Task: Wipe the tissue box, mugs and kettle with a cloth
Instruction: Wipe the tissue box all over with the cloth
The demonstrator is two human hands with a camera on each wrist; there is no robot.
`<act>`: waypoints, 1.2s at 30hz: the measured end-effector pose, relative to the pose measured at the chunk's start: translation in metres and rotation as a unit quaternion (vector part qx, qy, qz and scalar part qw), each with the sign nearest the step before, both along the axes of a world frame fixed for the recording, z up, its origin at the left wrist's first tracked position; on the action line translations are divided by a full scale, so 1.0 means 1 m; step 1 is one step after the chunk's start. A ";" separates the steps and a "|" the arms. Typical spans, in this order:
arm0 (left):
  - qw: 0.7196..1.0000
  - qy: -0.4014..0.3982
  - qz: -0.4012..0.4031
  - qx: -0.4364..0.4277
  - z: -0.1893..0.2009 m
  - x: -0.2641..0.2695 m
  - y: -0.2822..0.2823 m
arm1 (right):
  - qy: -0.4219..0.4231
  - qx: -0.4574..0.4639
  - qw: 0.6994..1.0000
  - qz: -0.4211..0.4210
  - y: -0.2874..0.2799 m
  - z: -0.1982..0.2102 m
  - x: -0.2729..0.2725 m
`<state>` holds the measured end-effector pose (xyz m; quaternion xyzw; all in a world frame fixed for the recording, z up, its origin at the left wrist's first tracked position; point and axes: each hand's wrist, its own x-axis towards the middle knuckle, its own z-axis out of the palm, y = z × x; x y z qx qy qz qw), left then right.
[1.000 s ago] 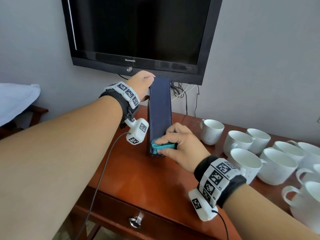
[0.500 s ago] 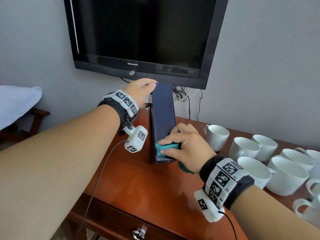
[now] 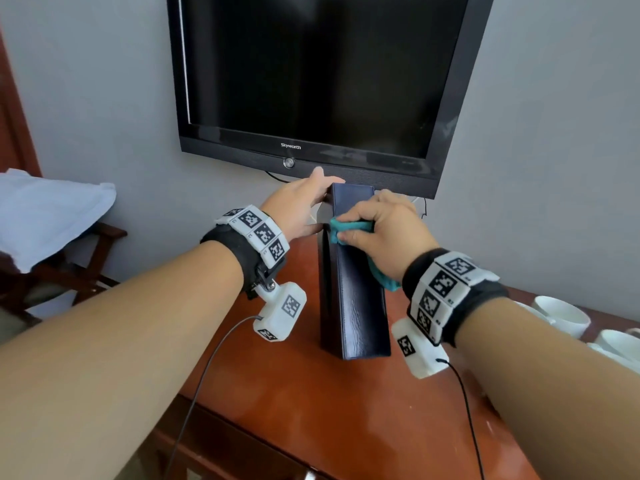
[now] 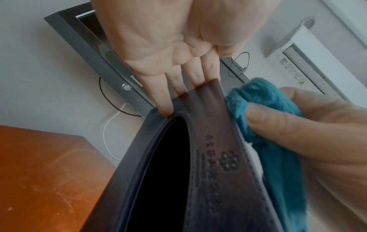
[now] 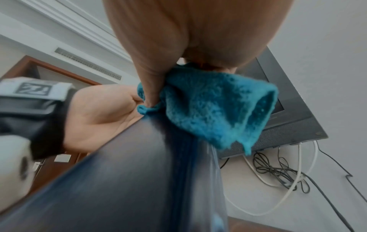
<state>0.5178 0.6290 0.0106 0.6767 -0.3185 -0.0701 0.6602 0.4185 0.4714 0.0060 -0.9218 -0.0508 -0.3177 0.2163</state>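
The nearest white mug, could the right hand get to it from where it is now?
Probably yes. The right hand grips the teal cloth against the tissue box, and the white mug stands to its right on the wooden table, with nothing visible between.

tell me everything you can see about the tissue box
The tissue box is a dark navy, leather-look cover with stitched edges and an embossed flower-like mark on one face. It stands on end, upright, on the wooden table below the tv. The dark oval opening faces the left hand, whose straight fingers steady its top edge. The right hand presses a teal cloth against its upper part.
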 end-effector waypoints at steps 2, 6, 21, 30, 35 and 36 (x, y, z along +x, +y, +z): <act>0.999 0.023 -0.022 -0.022 0.001 -0.004 0.001 | -0.007 -0.001 1.000 -0.014 0.001 0.011 0.006; 1.000 -0.010 -0.003 0.014 0.001 -0.003 0.001 | -0.043 0.002 0.999 -0.027 0.002 0.029 0.018; 0.998 0.002 -0.028 -0.057 -0.013 0.021 -0.009 | -0.036 0.085 0.994 -0.063 -0.032 0.006 0.020; 0.992 0.035 0.124 0.015 -0.038 0.063 0.024 | 0.135 0.105 0.985 -0.018 -0.028 -0.045 -0.002; 0.982 0.018 0.170 0.079 -0.039 0.058 0.033 | 0.161 0.106 0.981 -0.023 -0.036 -0.049 -0.004; 0.979 -0.002 0.168 0.116 -0.040 0.059 0.035 | 0.165 0.102 0.980 -0.030 -0.036 -0.049 -0.004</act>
